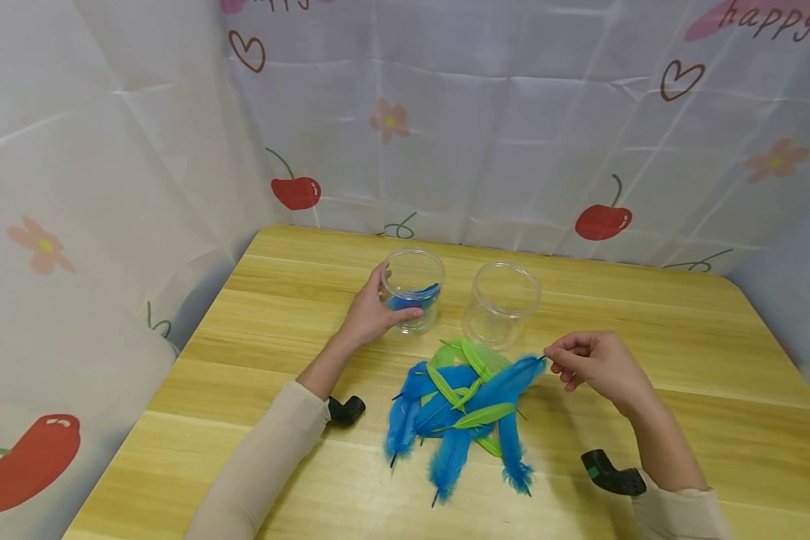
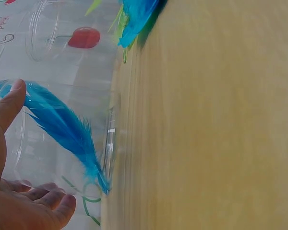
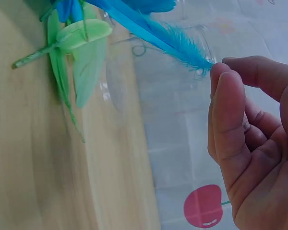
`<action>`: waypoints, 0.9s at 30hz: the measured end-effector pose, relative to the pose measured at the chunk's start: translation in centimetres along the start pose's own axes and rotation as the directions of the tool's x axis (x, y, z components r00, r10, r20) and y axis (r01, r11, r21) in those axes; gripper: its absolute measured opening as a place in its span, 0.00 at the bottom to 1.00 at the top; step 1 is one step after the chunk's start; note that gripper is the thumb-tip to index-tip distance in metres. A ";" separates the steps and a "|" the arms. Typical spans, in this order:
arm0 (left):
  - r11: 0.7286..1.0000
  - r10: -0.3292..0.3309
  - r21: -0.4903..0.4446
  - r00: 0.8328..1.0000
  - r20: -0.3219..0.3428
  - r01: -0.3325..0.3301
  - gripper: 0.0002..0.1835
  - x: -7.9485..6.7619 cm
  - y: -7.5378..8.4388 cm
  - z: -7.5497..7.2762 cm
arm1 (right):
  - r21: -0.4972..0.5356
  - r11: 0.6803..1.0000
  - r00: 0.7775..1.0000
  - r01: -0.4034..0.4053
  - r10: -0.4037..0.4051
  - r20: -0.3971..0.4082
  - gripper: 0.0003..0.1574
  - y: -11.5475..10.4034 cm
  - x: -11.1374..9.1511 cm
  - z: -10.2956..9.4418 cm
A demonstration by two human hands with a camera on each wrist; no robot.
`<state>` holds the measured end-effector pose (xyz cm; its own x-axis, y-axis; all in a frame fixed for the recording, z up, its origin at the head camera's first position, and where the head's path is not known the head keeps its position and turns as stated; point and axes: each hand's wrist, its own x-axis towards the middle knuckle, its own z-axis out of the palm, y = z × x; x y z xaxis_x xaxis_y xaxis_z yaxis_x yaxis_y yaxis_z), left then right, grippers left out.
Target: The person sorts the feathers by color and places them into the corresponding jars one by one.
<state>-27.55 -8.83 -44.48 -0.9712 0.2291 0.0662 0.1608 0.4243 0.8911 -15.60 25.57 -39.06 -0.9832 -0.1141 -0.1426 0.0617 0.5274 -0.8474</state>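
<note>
My left hand grips a clear plastic jar at the back of the table, fingers behind it and thumb across its front. Inside that jar leans a blue feather. Between the thumb and fingertips of my right hand is the quill end of another blue feather; the rest of it slants over the pile. Blue and green feathers lie heaped in the middle, among them a green feather on top and a blue feather pointing toward the front.
A second clear jar stands upright to the right of the held one, just behind the heap. The wooden table meets a printed curtain at the back. Black wrist devices, such as the right camera mount, hang near both sleeves.
</note>
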 end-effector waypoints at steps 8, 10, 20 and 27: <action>1.000 0.004 0.003 1.000 -0.002 -0.004 0.58 0.0 -0.1 0.0 | -0.022 0.999 0.997 0.026 -0.028 -0.077 0.21 -0.4 -0.3 -0.8; 1.000 0.005 0.001 1.000 -0.002 -0.005 0.58 0.0 -0.1 0.0 | -0.023 0.999 0.995 0.032 -0.034 -0.093 0.22 -0.5 -0.3 -1.0; 1.000 0.014 0.002 1.000 -0.003 -0.014 0.59 0.0 -0.1 0.0 | 0.018 0.997 0.984 0.077 -0.073 -0.163 0.24 -1.1 -0.5 -1.4; 1.000 0.022 -0.003 1.000 -0.001 -0.022 0.58 0.0 -0.2 0.0 | 0.082 0.989 0.973 0.120 -0.101 -0.209 0.23 -1.6 -0.1 -1.8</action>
<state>-27.57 -8.92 -44.62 -0.9676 0.2374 0.0865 0.1818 0.4165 0.8908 -15.87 26.26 -36.76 -0.9985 0.0118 0.0539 -0.0432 0.4386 -0.8976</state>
